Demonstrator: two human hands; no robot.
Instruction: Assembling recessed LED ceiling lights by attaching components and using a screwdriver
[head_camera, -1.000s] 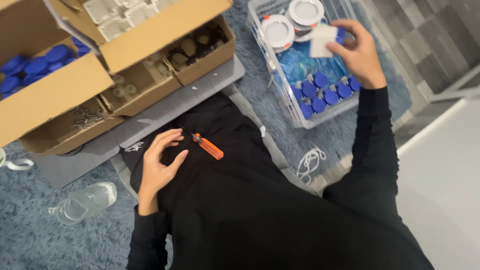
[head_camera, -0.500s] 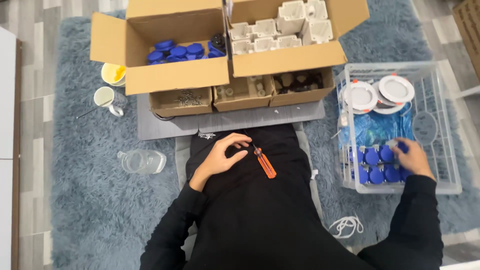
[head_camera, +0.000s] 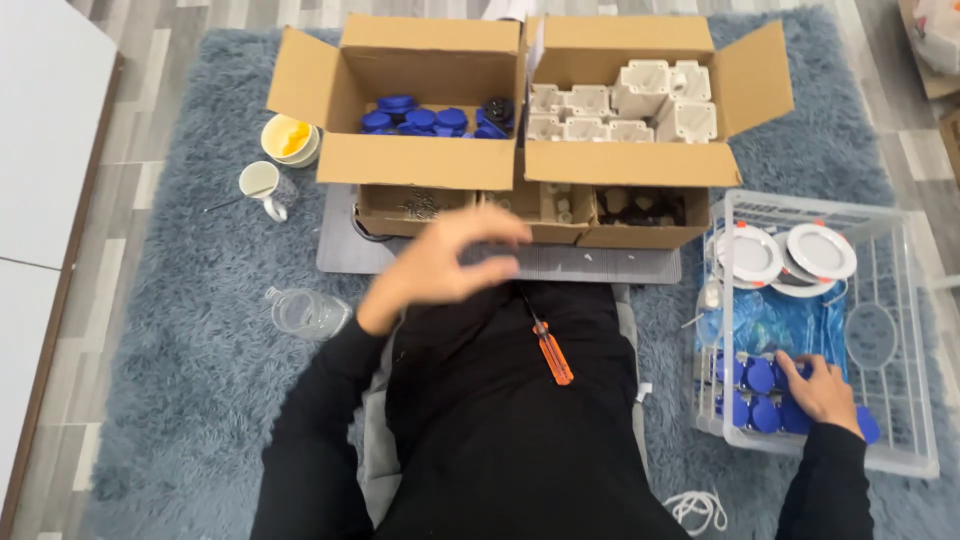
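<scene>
My left hand (head_camera: 445, 262) hovers blurred above my lap, fingers apart and curled, holding nothing. Just below it an orange-handled screwdriver (head_camera: 548, 350) lies on my black-clothed lap. My right hand (head_camera: 822, 390) rests inside a clear plastic crate (head_camera: 905, 330) at the right, its fingers on a cluster of blue round caps (head_camera: 755, 385); whether it grips one is hidden. White round lamp fixtures (head_camera: 790, 252) lie at the far end of the crate.
Ahead stand open cardboard boxes: one with blue caps (head_camera: 420, 118), one with white square housings (head_camera: 625, 110), and lower boxes with small parts (head_camera: 520, 208). A grey board (head_camera: 345, 250), two cups (head_camera: 270, 165), a clear bottle (head_camera: 305, 312) and a white cord (head_camera: 700, 508) lie on the blue shaggy rug.
My left hand lifted off the screwdriver and rose toward the boxes. My right hand came down from the crate's far end and settled on the blue caps. The view swung to face the boxes.
</scene>
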